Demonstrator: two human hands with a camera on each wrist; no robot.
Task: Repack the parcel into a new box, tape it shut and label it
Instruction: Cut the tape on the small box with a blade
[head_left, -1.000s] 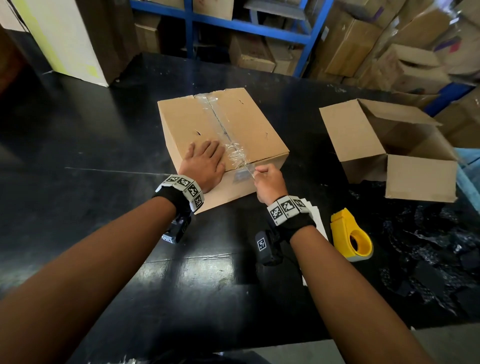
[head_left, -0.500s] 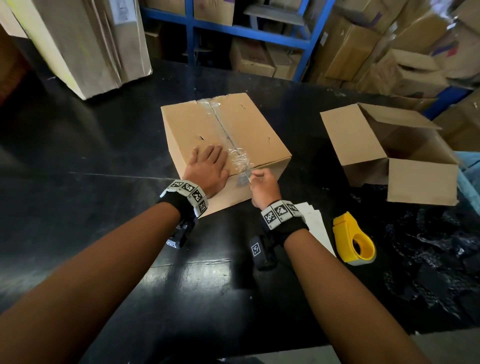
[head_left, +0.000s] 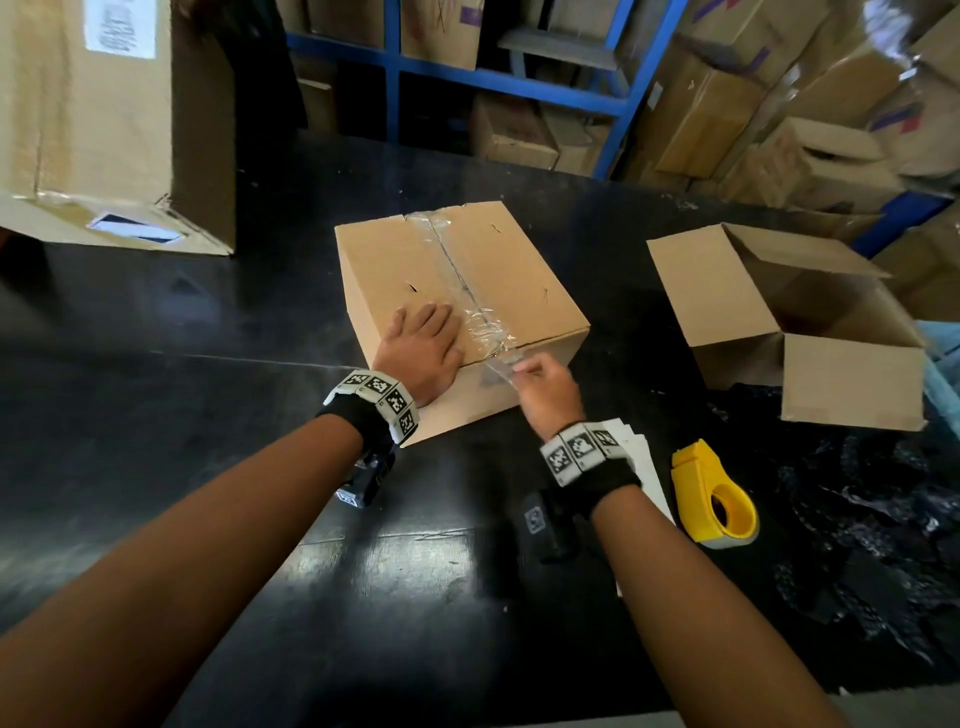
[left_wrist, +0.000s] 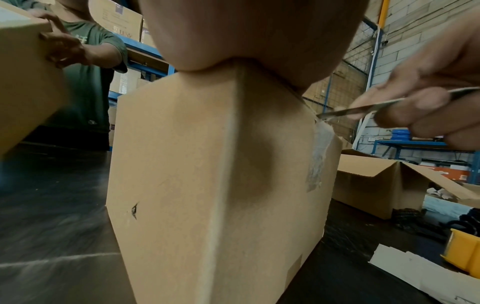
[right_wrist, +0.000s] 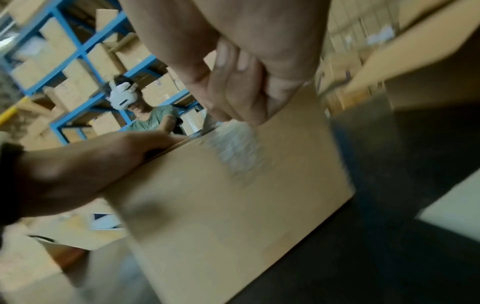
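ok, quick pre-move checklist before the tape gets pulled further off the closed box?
1. Left hand flat on the closed box, holding it down: ok.
2. Right hand has a pinch grip on the tape end at the near top edge: ok.
3. Tape already lifting there, crinkled: ok.
4. Open box ready to the right, flaps up: ok.
5. Yellow tape dispenser within reach on the table: ok.
6. Contents of the closed box: cannot tell.

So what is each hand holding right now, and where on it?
The right hand pinches the loose end of the clear tape at the sealed box's front edge. The left hand holds nothing, pressing flat on top.
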